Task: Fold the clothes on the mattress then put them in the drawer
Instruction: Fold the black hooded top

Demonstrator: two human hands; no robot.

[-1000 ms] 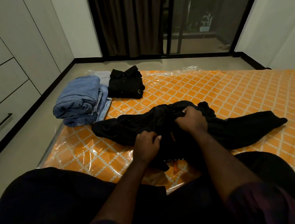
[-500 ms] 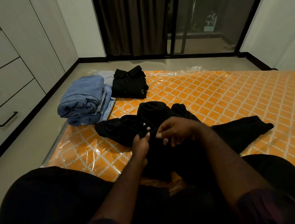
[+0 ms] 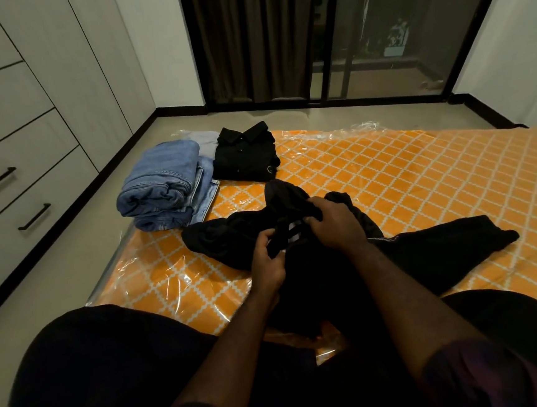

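A crumpled black garment (image 3: 433, 244) with white stripes lies on the orange patterned mattress (image 3: 404, 172) in front of me. My left hand (image 3: 267, 255) pinches a fold of it near the stripes. My right hand (image 3: 335, 223) grips the bunched cloth just above and to the right. Folded blue jeans (image 3: 161, 183) are stacked at the mattress's far left corner, with a folded black shirt (image 3: 245, 155) beside them. The drawers (image 3: 16, 193) with black handles are shut in the wardrobe on the left.
Grey floor (image 3: 71, 269) runs between the mattress and the wardrobe. A dark curtain (image 3: 252, 39) and glass sliding door (image 3: 391, 30) stand at the far wall. My knees fill the bottom of the view at the mattress's near edge.
Both hands lifted the middle of the black garment and regripped it near the white stripes. Its right end slid a little toward me. The camera tilted up slightly.
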